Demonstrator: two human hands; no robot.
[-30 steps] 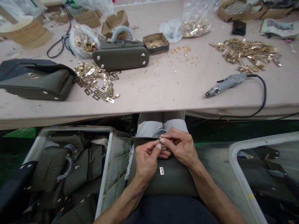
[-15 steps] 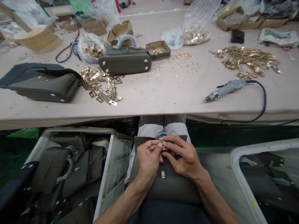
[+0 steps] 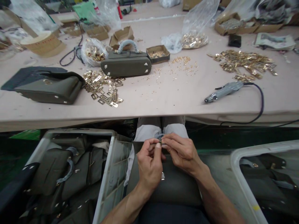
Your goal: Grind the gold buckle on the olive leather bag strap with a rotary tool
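Note:
A dark olive handbag lies across my lap, with a small silvery metal fitting on its face. Above the bag's far edge, my left hand pinches a small gold metal fitting between thumb and forefinger. My right hand meets it from the other side, its fingertips closed on the same piece. Fingers cover most of that piece, so its exact shape is hidden. Behind the hands shows a bit of the bag's wrapped handle.
On the table are two olive bags, gold plates, a box of tiny gold parts, a heap of gold hardware and a corded electric screwdriver. Crates of bags stand left and right.
The gold fitting has been turned and now shows only a thin edge. My right fingers, spread before, have drawn together onto it. My view has tilted slightly.

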